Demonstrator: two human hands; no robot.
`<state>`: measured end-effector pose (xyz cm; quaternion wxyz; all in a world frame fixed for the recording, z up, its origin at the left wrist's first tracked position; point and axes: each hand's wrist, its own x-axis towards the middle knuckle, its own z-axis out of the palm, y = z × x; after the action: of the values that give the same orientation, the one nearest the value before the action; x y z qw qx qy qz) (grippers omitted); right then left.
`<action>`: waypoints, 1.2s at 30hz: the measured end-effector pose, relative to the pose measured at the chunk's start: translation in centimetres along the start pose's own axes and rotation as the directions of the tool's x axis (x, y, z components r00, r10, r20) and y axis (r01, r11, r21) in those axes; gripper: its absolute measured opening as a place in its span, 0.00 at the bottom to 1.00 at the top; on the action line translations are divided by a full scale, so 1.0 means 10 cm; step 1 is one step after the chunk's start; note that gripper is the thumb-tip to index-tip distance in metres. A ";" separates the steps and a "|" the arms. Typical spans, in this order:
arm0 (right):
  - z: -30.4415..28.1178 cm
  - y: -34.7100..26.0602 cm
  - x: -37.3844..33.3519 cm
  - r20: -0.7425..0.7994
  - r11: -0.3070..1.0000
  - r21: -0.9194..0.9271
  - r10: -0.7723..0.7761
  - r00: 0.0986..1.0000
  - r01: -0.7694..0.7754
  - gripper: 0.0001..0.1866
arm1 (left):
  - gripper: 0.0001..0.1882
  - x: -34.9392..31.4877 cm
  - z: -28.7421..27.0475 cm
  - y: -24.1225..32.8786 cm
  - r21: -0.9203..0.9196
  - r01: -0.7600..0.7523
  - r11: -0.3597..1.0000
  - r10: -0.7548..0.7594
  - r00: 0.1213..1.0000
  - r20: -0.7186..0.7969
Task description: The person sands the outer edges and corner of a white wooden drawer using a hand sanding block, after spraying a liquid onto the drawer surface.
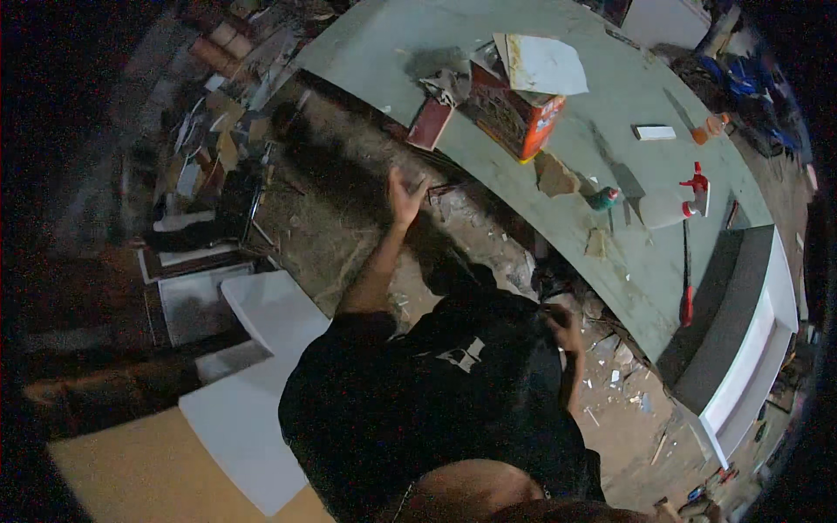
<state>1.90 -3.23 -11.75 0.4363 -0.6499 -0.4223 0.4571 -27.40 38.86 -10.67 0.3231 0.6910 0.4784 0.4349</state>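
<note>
My left hand (406, 199) is raised over the floor just off the table's edge, thumb and fingers apart, holding nothing. Closest to it is a dark red block-like piece (430, 125) at the edge of the pale green table (645, 83). My right hand (567, 329) hangs beside the black shirt (436, 366), close to the lower table edge; its fingers are partly hidden, and I cannot make out whether they are closed. On the table stands an orange-red carton (523, 118) with white sheets (549, 68) on top.
A spray bottle (667, 212) with a red trigger, a green bottle (602, 199) and a red-handled tool (687, 305) lie on the table. A white box-like frame (750, 349) occupies its right end. White panels (253, 392) are at the left; scraps litter the floor (641, 405).
</note>
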 end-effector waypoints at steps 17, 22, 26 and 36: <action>1.55 -1.43 1.21 -0.331 0.943 0.137 0.333 0.883 -0.305 0.19 | 0.32 1.31 -0.78 0.17 -0.580 0.811 0.084 -0.375 0.565 0.735; 1.62 -1.88 1.56 -0.230 0.953 -0.114 0.250 0.941 -0.281 0.23 | 0.31 0.63 -1.04 0.44 -0.571 0.781 -0.254 -0.241 0.520 0.819; 1.61 -2.32 1.50 -0.178 0.988 0.066 0.152 0.972 -0.143 0.24 | 0.33 -0.10 -1.28 0.01 -0.446 0.892 -0.079 -0.078 0.440 0.895; 1.66 -1.92 0.66 -0.605 0.965 0.160 -0.071 0.793 0.208 0.54 | 0.31 -0.26 -0.60 0.70 0.088 0.283 0.955 -0.038 -0.178 0.983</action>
<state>-15.46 11.02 1.69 0.6477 -0.6751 -0.2587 0.2402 -30.64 34.28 -2.86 0.6785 0.6822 0.1116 -0.2486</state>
